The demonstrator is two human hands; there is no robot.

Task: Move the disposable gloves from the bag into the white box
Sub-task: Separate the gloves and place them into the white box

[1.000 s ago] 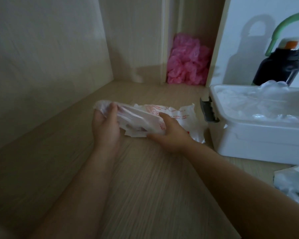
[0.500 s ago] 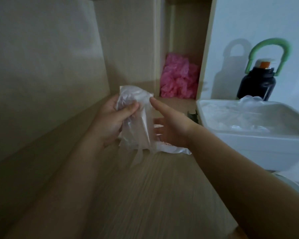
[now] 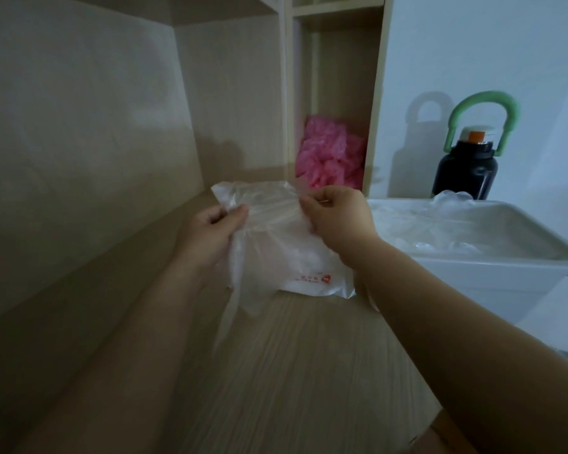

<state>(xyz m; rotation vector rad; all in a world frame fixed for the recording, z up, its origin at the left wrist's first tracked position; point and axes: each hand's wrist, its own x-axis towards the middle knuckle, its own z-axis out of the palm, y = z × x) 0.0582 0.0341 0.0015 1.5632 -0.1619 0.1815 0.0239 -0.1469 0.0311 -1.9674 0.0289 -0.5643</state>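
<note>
Head view: desk (image 3: pixel 292 371) spans the bottom. Box (image 3: pixel 492 283) at right, open, gloves (image 3: pixel 440 224) piled inside. Bag (image 3: pixel 315 283) lies on desk, beside box. Glove (image 3: pixel 266 221) held above bag: left hand (image 3: pixel 210 234) fingers curled round one edge, right hand (image 3: pixel 338 217) pinching the other.

A clear thin plastic glove (image 3: pixel 263 221) hangs spread above the white red-printed plastic bag (image 3: pixel 318 281); the white plastic box (image 3: pixel 473 276), open at the surface's right edge, holds crumpled gloves (image 3: pixel 440 217).

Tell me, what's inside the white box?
Crumpled clear disposable gloves lie piled in the white box, one bunch poking above its far rim. The box's bottom cannot be seen: the gloves and the near wall cover it.
</note>
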